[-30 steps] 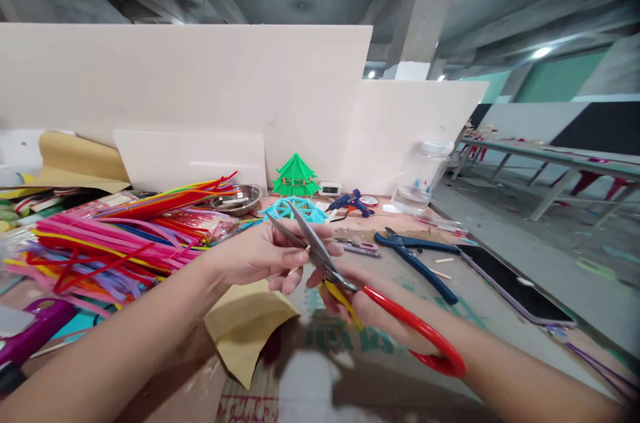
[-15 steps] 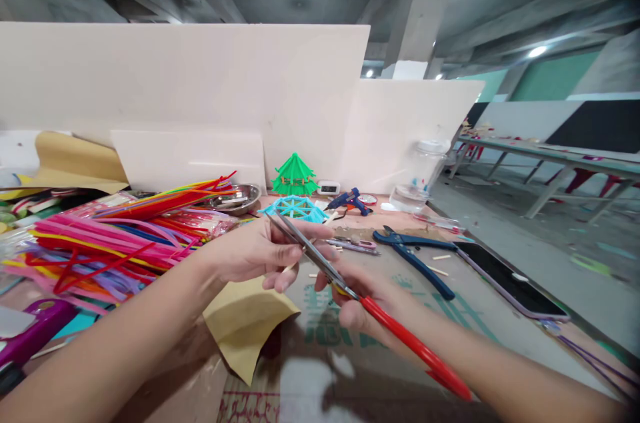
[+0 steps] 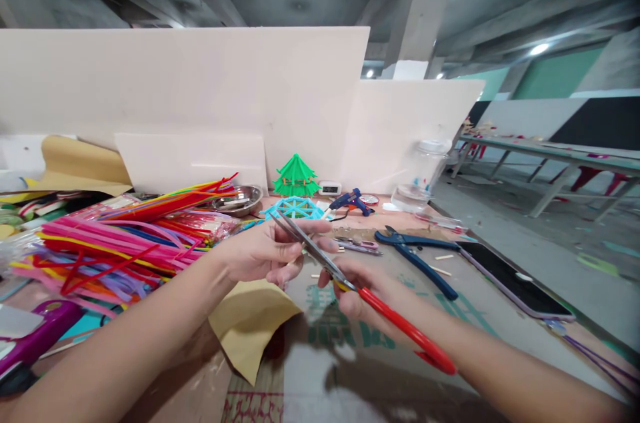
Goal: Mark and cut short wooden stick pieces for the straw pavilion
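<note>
My right hand [image 3: 360, 286] is closed around the scissors [image 3: 395, 320] near their pivot, and the red handles reach back along my forearm. The metal blades point up and to the left, across the fingers of my left hand [image 3: 273, 253]. That hand pinches a thin pale wooden stick [image 3: 291, 264], mostly hidden by the fingers, right beside the blades. Below my left hand lies a curved piece of brown paper [image 3: 255, 326]. Just beyond the blade tips sits a light blue lattice piece [image 3: 297, 208], with a green pointed roof model [image 3: 296, 176] behind it.
Colourful pipe cleaners [image 3: 115, 243] are heaped at the left, near a metal bowl [image 3: 240, 200] and a purple tool [image 3: 40, 333]. Blue cutters [image 3: 425, 263], a phone [image 3: 515, 280], a glue gun [image 3: 354, 202] and a clear jar [image 3: 423, 176] stand or lie on the right.
The red scissor handles have swung slightly up and to the left. Both hands keep nearly the same position and grip; the view has shifted a little.
</note>
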Tool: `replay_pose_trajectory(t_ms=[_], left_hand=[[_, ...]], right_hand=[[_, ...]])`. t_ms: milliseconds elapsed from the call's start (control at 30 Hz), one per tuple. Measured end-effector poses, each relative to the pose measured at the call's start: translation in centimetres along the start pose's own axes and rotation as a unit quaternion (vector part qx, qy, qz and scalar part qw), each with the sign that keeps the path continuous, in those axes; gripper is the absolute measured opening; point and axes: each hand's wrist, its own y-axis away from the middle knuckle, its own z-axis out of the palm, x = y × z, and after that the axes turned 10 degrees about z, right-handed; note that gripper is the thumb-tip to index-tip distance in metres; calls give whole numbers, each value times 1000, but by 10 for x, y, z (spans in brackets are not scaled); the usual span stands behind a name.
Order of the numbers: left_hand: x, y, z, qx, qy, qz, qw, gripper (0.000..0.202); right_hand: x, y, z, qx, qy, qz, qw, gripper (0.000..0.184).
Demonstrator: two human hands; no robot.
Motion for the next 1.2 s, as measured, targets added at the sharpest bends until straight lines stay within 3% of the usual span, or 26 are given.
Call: replay_pose_trajectory(t_ms=[200, 333, 600, 733, 900, 1067, 1200], left_hand=[[-5, 0, -1, -6, -19, -58, 998, 53], [-7, -2, -1, 1, -5, -48, 999, 48], [-8, -1, -4, -7, -25, -4, 1000, 38], [-5, 0, -10, 29, -18, 27, 999, 37], [6, 4, -12, 35, -51, 11, 998, 47], [21, 10, -16, 13, -103, 34, 994, 49], [34, 17, -15, 3, -123, 76, 989, 48]], right_hand=[[3, -4, 5, -47, -49, -42, 997, 62], [7, -9, 7, -36, -59, -47, 996, 59], [-2, 0, 5, -30, -54, 54, 997, 44], [-3, -1, 6, -9, -58, 45, 997, 46], [-1, 2, 4, -3, -48, 1, 999, 50], [-18, 10, -16, 72, -25, -43, 996, 58], [-25, 3, -50, 140, 119, -70, 980, 46]])
